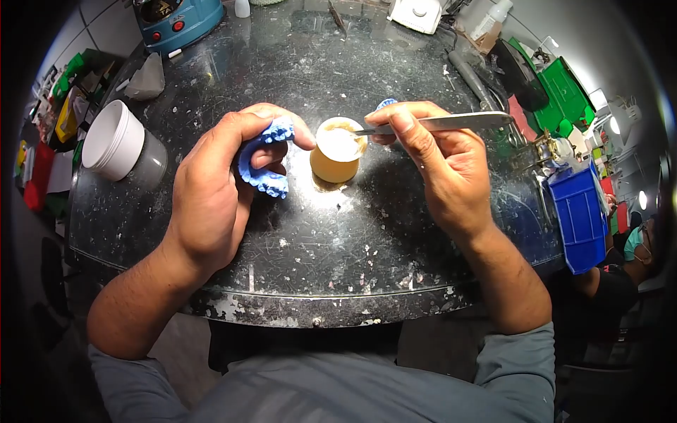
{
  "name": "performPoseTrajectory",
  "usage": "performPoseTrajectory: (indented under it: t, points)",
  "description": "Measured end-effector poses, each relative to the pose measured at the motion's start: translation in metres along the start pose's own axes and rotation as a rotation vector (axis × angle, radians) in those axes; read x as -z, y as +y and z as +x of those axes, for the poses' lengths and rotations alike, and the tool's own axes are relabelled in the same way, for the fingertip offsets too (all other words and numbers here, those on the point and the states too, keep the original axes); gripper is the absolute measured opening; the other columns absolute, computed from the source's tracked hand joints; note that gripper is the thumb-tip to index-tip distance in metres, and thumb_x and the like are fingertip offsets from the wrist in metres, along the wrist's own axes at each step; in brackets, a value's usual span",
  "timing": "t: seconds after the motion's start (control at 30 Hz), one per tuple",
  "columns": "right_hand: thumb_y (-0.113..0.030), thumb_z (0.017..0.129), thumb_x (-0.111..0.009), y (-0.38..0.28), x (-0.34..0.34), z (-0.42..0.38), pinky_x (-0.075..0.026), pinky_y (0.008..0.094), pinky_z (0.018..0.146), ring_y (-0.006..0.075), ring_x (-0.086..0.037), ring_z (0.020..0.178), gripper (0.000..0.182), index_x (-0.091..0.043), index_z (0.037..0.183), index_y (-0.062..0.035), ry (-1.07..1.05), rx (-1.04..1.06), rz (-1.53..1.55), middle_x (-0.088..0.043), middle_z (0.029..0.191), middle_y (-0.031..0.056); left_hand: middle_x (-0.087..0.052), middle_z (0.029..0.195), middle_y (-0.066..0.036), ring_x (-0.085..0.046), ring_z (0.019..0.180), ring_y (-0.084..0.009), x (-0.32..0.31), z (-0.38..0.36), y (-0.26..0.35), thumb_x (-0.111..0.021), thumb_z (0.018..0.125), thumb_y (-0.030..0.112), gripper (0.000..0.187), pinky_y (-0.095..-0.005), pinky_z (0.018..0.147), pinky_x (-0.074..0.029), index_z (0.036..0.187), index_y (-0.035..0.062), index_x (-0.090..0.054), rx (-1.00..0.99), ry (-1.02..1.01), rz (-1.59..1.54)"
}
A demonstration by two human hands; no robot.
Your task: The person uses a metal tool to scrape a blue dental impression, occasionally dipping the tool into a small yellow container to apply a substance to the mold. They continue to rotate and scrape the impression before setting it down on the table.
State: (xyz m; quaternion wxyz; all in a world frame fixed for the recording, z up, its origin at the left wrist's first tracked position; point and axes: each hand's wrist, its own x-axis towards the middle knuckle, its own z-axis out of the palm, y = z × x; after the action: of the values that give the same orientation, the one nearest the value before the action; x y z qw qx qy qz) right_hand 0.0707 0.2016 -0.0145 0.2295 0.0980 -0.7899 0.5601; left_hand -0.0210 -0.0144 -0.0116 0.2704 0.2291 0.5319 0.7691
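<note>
My left hand (210, 180) is closed around a blue horseshoe-shaped dental model (248, 161), its tooth row facing right. The index finger of that hand reaches to the rim of a small yellowish cup (334, 169), which stands on the bench with whitish matter at its top. In a pinch grip, my right hand (446, 158) holds a metal spatula (469, 121) nearly level, its handle pointing right. The spatula's thin end lies at the cup's mouth; its very tip is hard to make out. Another blue piece (386, 103) shows partly behind the right fingers.
The dark, scratched bench (317, 247) carries white specks. At left stand a white tub (113, 141) and a greyish lump (147, 77). A blue machine (176, 25) is at the back left. A blue tray (578, 218) and green bins (564, 92) sit right, near another person (613, 282).
</note>
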Motion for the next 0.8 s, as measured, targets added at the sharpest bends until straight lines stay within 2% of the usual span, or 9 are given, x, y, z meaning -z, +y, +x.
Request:
performPoseTrajectory:
  t: [0.13, 0.2, 0.23, 0.3, 0.4, 0.53, 0.6, 0.8]
  points:
    - [-0.018, 0.101, -0.054, -0.0008, -0.0007, -0.0007, -0.047, 0.0249, 0.084, 0.011, -0.06, 0.092, 0.025, -0.069, 0.105, 0.0022, -0.021, -0.058, 0.013, -0.067, 0.101, 0.0069, -0.056, 0.085, -0.001, -0.037, 0.07, -0.0049, -0.0053, -0.0005, 0.0028, -0.039, 0.096, 0.028, 0.038, -0.0218, 0.071, -0.034, 0.103, -0.0026, -0.06, 0.02, 0.02, -0.024]
    - [-0.018, 0.101, -0.054, 0.0002, -0.0013, -0.0001, -0.047, 0.0244, 0.083, 0.0105, -0.06, 0.092, 0.025, -0.069, 0.104, 0.0023, -0.026, -0.056, -0.009, -0.067, 0.1, 0.0064, -0.046, 0.078, 0.001, -0.037, 0.071, -0.0058, -0.0061, -0.0011, 0.0033, -0.038, 0.092, 0.028, 0.041, -0.022, 0.071, -0.033, 0.109, -0.003, -0.058, 0.009, -0.01, -0.042]
    - [-0.017, 0.1, -0.056, 0.0007, -0.0019, 0.0001, -0.048, 0.0251, 0.082, 0.0114, -0.061, 0.091, 0.024, -0.07, 0.102, 0.0023, -0.014, -0.052, -0.004, -0.068, 0.099, 0.0066, -0.046, 0.078, 0.001, -0.037, 0.071, -0.0058, -0.0049, -0.0011, 0.0022, -0.038, 0.092, 0.028, 0.041, -0.022, 0.071, -0.033, 0.109, -0.003, -0.058, 0.01, -0.011, -0.042]
    - [-0.017, 0.099, -0.058, 0.0016, -0.0018, -0.0006, -0.049, 0.0257, 0.081, 0.0123, -0.063, 0.089, 0.023, -0.071, 0.1, 0.0024, -0.002, -0.049, 0.0, -0.069, 0.097, 0.0068, -0.054, 0.099, -0.004, -0.039, 0.076, -0.0078, -0.0017, -0.0011, -0.0012, -0.037, 0.092, 0.016, 0.033, -0.0208, 0.078, -0.036, 0.106, -0.0062, -0.057, -0.034, -0.062, -0.109]
    - [-0.018, 0.101, -0.055, 0.0025, -0.002, -0.0009, -0.047, 0.0246, 0.082, 0.0105, -0.06, 0.09, 0.025, -0.07, 0.102, 0.0021, -0.029, -0.061, 0.004, -0.067, 0.098, 0.006, -0.051, 0.094, -0.004, -0.041, 0.078, -0.0076, -0.001, -0.0009, 0.0006, -0.037, 0.092, 0.016, 0.034, -0.0212, 0.08, -0.037, 0.109, -0.006, -0.056, -0.027, -0.09, -0.039]
    - [-0.016, 0.099, -0.058, 0.0003, -0.0022, -0.0009, -0.051, 0.0274, 0.082, 0.0137, -0.064, 0.091, 0.022, -0.07, 0.1, 0.0028, -0.025, -0.086, 0.033, -0.07, 0.096, 0.0079, -0.051, 0.095, -0.004, -0.042, 0.08, -0.0068, -0.003, -0.001, 0.002, -0.037, 0.091, 0.014, 0.033, -0.0217, 0.08, -0.038, 0.109, -0.0058, -0.057, -0.008, -0.094, -0.004]
    - [-0.016, 0.099, -0.058, 0.0002, -0.0023, -0.0012, -0.051, 0.0276, 0.082, 0.0138, -0.064, 0.092, 0.022, -0.07, 0.101, 0.003, -0.03, -0.097, 0.037, -0.07, 0.096, 0.0082, -0.044, 0.083, 0.0, -0.041, 0.078, -0.0064, -0.009, -0.0012, 0.0034, -0.039, 0.088, 0.023, 0.04, -0.0204, 0.077, -0.035, 0.113, -0.004, -0.055, 0.042, -0.015, 0.084]
    - [-0.019, 0.101, -0.055, 0.0006, -0.004, -0.0021, -0.048, 0.0261, 0.082, 0.0124, -0.061, 0.087, 0.026, -0.069, 0.1, 0.0033, -0.028, -0.123, 0.098, -0.067, 0.096, 0.0074, -0.049, 0.089, -0.002, -0.047, 0.084, -0.0066, -0.0076, -0.0019, 0.005, -0.043, 0.09, 0.021, 0.039, -0.0196, 0.081, -0.037, 0.118, -0.0043, -0.053, 0.046, -0.055, 0.174]
